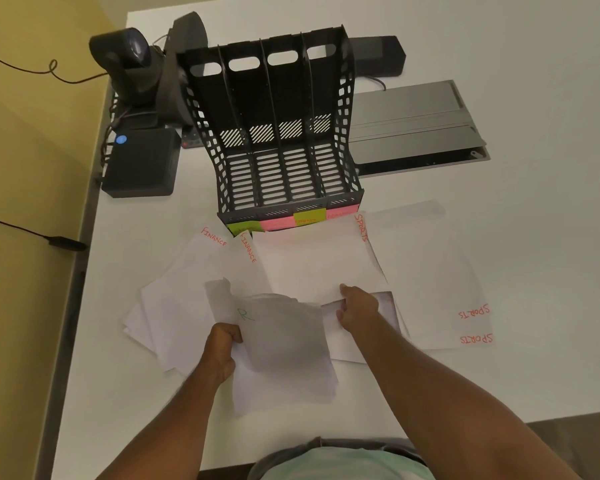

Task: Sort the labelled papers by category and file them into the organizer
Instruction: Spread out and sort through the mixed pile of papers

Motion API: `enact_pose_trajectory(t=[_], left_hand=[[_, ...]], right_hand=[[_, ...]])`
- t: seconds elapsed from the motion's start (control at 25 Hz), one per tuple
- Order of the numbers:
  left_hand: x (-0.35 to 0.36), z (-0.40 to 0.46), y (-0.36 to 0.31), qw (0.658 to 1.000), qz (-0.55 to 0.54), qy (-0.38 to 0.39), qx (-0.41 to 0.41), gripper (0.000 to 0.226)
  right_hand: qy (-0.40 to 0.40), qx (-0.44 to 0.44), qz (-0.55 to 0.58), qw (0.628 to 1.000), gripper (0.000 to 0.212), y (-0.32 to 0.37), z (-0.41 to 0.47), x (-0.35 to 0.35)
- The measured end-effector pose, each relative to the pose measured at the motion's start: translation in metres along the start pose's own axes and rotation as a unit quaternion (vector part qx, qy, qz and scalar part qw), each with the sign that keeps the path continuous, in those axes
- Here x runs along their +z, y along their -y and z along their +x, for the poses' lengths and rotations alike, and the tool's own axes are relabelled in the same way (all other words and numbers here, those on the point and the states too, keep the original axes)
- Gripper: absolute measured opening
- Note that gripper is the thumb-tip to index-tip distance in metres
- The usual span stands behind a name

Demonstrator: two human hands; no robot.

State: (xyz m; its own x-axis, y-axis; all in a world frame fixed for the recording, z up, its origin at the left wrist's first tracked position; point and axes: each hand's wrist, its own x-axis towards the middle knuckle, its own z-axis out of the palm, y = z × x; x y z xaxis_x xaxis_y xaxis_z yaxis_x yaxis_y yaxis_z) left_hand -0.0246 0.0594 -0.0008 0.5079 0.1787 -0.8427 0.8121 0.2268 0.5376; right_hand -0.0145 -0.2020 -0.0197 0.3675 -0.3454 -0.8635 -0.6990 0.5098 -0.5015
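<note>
1. I see two bare hands at work over one white table (pixel 499 237).
2. My left hand (pixel 220 348) is clenched around the edge of one blurred, lifted sheet (pixel 281 337); a faint green letter shows on it just beyond the knuckles.
3. My right hand (pixel 357 311) pinches the near edge of one SPORTS sheet (pixel 319 261), thumb on top, the other fingers curled under it; its red label sits at the far right corner, well beyond the fingertips.
4. I count two FINANCE sheets (pixel 201 268) fanned out beyond and to the left of the left fingers, each with a red label at its far edge.
5. I count two more sheets labelled SPORTS (pixel 430 271) lying flat to the right of the right fingers, their labels upside down at the near right corner.
6. More plain sheets lie under both hands; I cannot tell how many.
7. One black file organizer (pixel 274 133) stands beyond both hands, with four slots, all showing no paper.
8. Four sticky labels (pixel 310 216) line its front edge, two green and two pink, just beyond the held SPORTS sheet.
9. Left of the organizer I count one camera (pixel 132 60) and one black box (pixel 141 161).
</note>
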Motion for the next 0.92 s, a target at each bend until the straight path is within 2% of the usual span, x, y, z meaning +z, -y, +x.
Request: enact_pose_trajectory(t=[0.12, 0.2, 0.24, 0.36, 0.48, 0.56, 0.64, 0.8, 0.92], left_hand=[[-0.007, 0.005, 0.002, 1.000, 0.006, 0.011, 0.004, 0.025], [-0.011, 0.010, 0.002, 1.000, -0.004, 0.008, 0.005, 0.028], [-0.013, 0.011, 0.002, 1.000, -0.009, 0.006, 0.003, 0.025], [-0.015, 0.011, 0.001, 0.999, -0.031, 0.012, 0.009, 0.020], [-0.022, 0.011, -0.004, 0.998, -0.054, 0.022, 0.010, 0.025], [-0.027, 0.012, -0.010, 0.998, -0.066, 0.018, 0.015, 0.029], [-0.031, 0.011, -0.016, 0.996, -0.082, 0.011, 0.019, 0.027], [-0.033, 0.006, -0.025, 0.992, -0.126, 0.010, 0.028, 0.030], [-0.035, 0.006, -0.026, 0.990, -0.136, 0.003, 0.026, 0.031]], right_hand=[[0.000, -0.007, 0.002, 1.000, 0.012, 0.008, 0.001, 0.000], [-0.037, -0.066, -0.091, 0.993, 0.014, 0.013, -0.012, -0.005], [-0.046, -0.115, -0.161, 0.979, 0.016, 0.014, -0.023, -0.009], [-0.066, -0.269, -0.321, 0.906, 0.025, 0.020, -0.056, -0.030], [-0.212, -0.338, -0.302, 0.866, 0.025, 0.048, -0.063, -0.067], [-0.283, -0.330, -0.257, 0.863, 0.026, 0.071, -0.043, -0.104], [-0.321, -0.271, -0.237, 0.876, 0.030, 0.084, -0.017, -0.145], [-0.312, -0.183, -0.284, 0.888, 0.036, 0.087, 0.022, -0.194], [-0.359, -0.163, -0.310, 0.865, 0.045, 0.084, 0.028, -0.185]])
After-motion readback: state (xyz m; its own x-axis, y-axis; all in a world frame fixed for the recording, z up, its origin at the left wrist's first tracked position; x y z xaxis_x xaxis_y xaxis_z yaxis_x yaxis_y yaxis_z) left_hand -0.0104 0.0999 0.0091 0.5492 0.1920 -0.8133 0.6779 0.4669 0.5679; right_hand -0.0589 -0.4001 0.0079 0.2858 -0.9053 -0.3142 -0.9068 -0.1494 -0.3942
